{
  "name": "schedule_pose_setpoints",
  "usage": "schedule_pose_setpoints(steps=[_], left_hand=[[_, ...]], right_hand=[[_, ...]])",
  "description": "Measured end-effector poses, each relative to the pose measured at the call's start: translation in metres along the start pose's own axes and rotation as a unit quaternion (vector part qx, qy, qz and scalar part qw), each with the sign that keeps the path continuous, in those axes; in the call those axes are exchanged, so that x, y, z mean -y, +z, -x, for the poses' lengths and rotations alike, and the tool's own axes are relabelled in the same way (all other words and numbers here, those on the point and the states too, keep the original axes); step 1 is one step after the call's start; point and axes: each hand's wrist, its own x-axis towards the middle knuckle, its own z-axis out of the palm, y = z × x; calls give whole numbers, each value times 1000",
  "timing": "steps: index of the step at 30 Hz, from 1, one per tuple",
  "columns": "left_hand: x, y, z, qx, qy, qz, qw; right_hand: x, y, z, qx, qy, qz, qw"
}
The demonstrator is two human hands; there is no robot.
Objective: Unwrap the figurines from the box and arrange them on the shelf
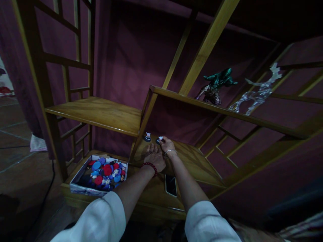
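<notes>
With its fingers closed round it, my right hand (167, 144) grips a small white-headed figurine (159, 138) on a dark round base, at the shelf surface. My left hand (154, 157) is stretched out flat just left of it, fingers apart and holding nothing. A second small figurine (147, 135), white and red on a dark base, stands upright beyond my left fingertips. To the left, a shallow box (88, 192) holds many small figurines and red, blue and purple round bases. A phone (171, 185) with a dark screen lies below my hands.
A wooden shelf unit (101, 114) with open compartments surrounds my arms. On the upper right shelf stand a green and bronze statue (214, 84) and a clear deer figure (259, 92). A slanted wooden divider (145, 117) rises near my hands. A cable (49, 188) runs along the floor.
</notes>
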Motion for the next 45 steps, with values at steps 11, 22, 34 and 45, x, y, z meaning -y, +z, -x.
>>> schedule_pose_setpoints(steps=[11,22,34,45], left_hand=[[0,1,-1,5,0,-1,1000],[0,0,0,-1,-3,13,1000],[3,4,-1,-24,11,0,1000],[2,1,9,-96,33,-15,995]], right_hand=[[1,2,-1,13,14,75,997],[-2,2,0,25,20,4,999],[-14,0,9,35,34,-102,994],[-1,-10,38,15,90,-30,995]])
